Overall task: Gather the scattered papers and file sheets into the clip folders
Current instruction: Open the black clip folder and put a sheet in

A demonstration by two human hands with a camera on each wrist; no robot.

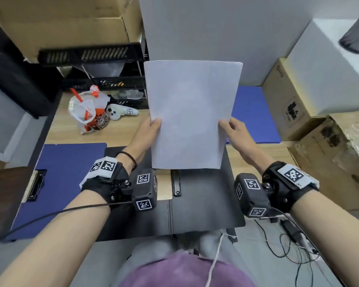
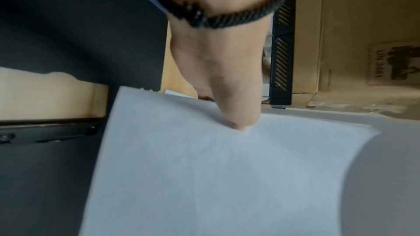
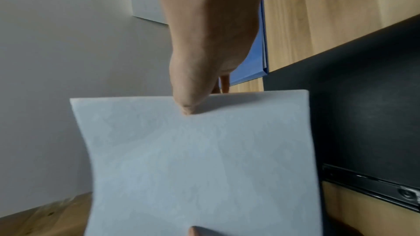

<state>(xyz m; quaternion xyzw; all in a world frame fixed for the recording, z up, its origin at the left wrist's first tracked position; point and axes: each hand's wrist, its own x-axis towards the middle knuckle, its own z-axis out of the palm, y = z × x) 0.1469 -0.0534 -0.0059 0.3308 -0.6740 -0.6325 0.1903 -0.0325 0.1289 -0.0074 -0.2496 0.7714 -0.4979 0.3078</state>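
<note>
Now the white paper stack is held up off the bench, near upright, at 12 o'clock from the person's lap, above an open black clip folder whose clip bar sits just under the stack's lower edge. Left hand pinches the left edge at 9 o'clock, thumb on the front face; right hand pinches the right edge at 3 o'clock, same way. Both grips clamped on the paper, fingers behind it mostly hidden. Cannot tell how many sheets.

Blue clip folder lies open at 8 o'clock; another blue folder closed at 2 o'clock, partly behind the stack. Plastic bag and white controller at 10 o'clock; cardboard boxes at 3 o'clock.

Risks, my read: sheets look unsquared at the top corner, so they could fan or slip if either pinch loosens. Lowering onto the closed clip bar could buckle the bottom edge. The side pinches already bow the paper, so a crease is possible.
</note>
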